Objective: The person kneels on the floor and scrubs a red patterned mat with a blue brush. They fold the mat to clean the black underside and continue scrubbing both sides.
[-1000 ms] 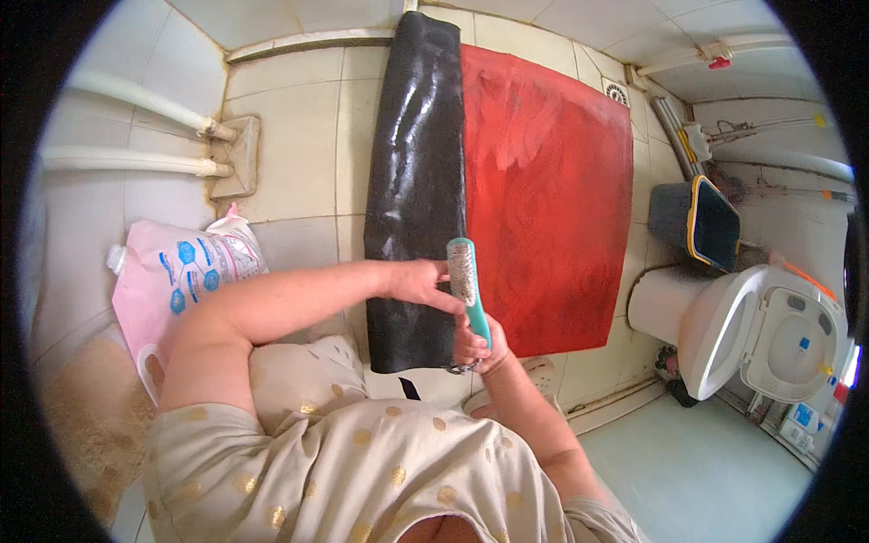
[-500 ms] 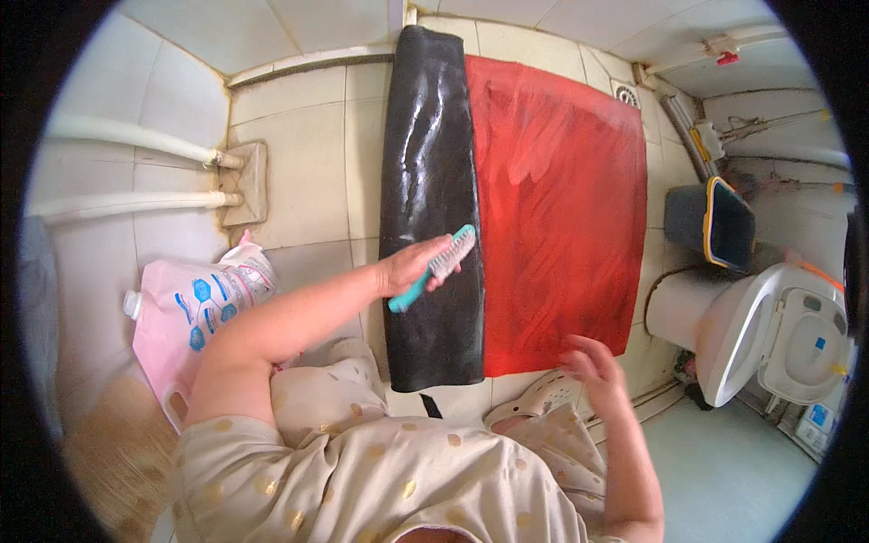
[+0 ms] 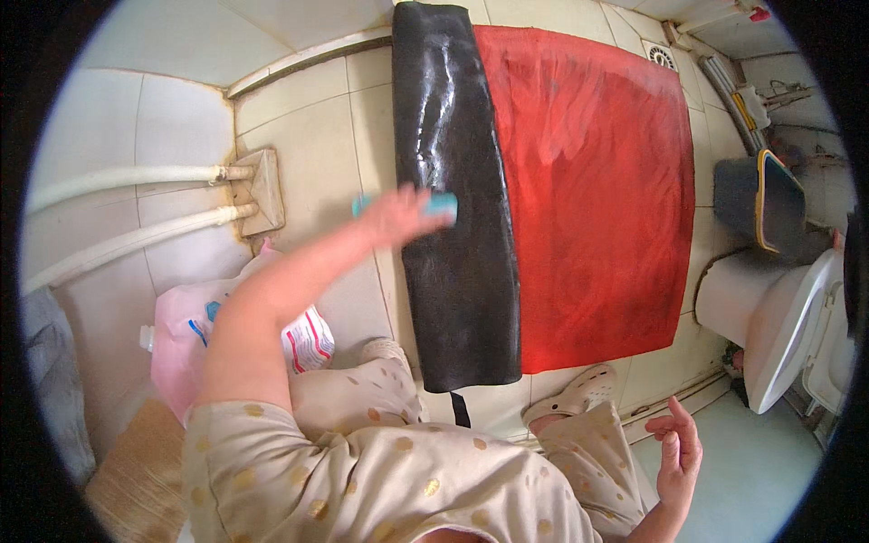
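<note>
My left hand, smeared by motion, is closed round a turquoise scrub brush above the black strip along the left of a mat. The brush lies roughly crosswise; whether its bristles touch the mat cannot be made out. The black strip looks like the mat's underside folded over, shiny and wet in its upper half. To its right spreads the red face, streaked with pale, wet-looking marks. My right hand is held in the air at the lower right, nothing in it, its fingers apart and partly bent.
A pink plastic refill bag stands left of my left arm, near two white pipes. On the right are a dark bucket with a yellow rim and a white toilet. A floor drain lies beyond the mat's far right corner.
My left hand has swung the brush up and left over the black strip, turning it nearly level. My right hand has moved right and down, away from the mat's edge. The view has shifted.
</note>
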A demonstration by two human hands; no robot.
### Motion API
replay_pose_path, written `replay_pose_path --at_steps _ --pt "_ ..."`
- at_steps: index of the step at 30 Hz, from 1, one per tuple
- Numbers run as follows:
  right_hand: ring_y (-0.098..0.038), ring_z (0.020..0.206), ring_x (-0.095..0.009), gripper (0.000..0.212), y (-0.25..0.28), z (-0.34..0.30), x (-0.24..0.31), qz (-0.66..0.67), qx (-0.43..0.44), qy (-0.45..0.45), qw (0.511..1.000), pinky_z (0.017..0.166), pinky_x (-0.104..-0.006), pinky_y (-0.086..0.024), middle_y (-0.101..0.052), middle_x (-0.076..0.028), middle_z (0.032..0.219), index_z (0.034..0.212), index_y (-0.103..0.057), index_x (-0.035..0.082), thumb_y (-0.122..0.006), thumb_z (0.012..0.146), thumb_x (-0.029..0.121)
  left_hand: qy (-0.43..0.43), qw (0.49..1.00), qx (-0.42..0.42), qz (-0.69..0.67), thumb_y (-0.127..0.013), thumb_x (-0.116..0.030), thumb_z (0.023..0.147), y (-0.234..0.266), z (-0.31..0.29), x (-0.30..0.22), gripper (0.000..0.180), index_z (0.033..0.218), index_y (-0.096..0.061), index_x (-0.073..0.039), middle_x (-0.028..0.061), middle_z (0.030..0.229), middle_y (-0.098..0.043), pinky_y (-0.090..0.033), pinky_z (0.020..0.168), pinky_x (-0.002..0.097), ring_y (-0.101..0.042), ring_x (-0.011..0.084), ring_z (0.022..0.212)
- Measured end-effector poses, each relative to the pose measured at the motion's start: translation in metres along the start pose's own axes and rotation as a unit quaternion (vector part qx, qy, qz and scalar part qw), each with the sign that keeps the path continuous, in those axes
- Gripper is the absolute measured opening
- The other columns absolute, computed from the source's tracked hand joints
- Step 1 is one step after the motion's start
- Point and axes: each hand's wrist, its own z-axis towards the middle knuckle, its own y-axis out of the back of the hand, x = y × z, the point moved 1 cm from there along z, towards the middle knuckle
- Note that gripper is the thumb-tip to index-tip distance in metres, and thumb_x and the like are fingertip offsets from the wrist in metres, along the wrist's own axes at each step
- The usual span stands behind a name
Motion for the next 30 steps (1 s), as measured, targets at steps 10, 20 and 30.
replay_pose_path --at_steps 10,20,30 --pt "-0.057 0.084 -0.013 0.049 0.006 -0.005 -0.006 -0.020 0.016 -0.014 1.000 0.076 -0.0269 -0.044 -0.063 -0.005 0.088 0.125 -0.055 0.001 -0.059 0.092 0.038 0.099 0.992 0.080 0.023 -0.047 -0.022 0.094 0.022 0.042 0.008 0.044 0.137 -0.037 -0.023 0.0187 0.104 -0.054 -0.053 0.062 0.0447 -0.063 0.0341 0.081" --pt "-0.057 0.085 -0.013 0.043 0.007 0.003 -0.006 -0.004 0.036 -0.046 0.998 0.078 -0.0264 -0.044 -0.064 -0.005 0.089 0.121 -0.056 -0.001 -0.056 0.095 0.034 0.107 0.981 0.138 -0.085 -0.035 -0.039 0.098 0.024 0.018 0.007 0.039 0.127 -0.048 -0.016 0.0170 0.095 -0.061 -0.052 0.069 0.0470 -0.062 0.0347 0.088" --pt "-0.057 0.085 -0.013 0.048 0.004 0.003 -0.007 0.037 0.055 -0.032 0.997 0.079 -0.0263 -0.044 -0.063 -0.006 0.090 0.123 -0.055 0.000 -0.062 0.091 0.035 0.172 0.958 -0.209 -0.093 -0.056 -0.024 0.090 0.018 0.031 0.036 0.029 0.114 -0.059 -0.010 0.0122 0.110 -0.057 -0.043 0.091 0.0424 -0.053 0.0322 0.106"
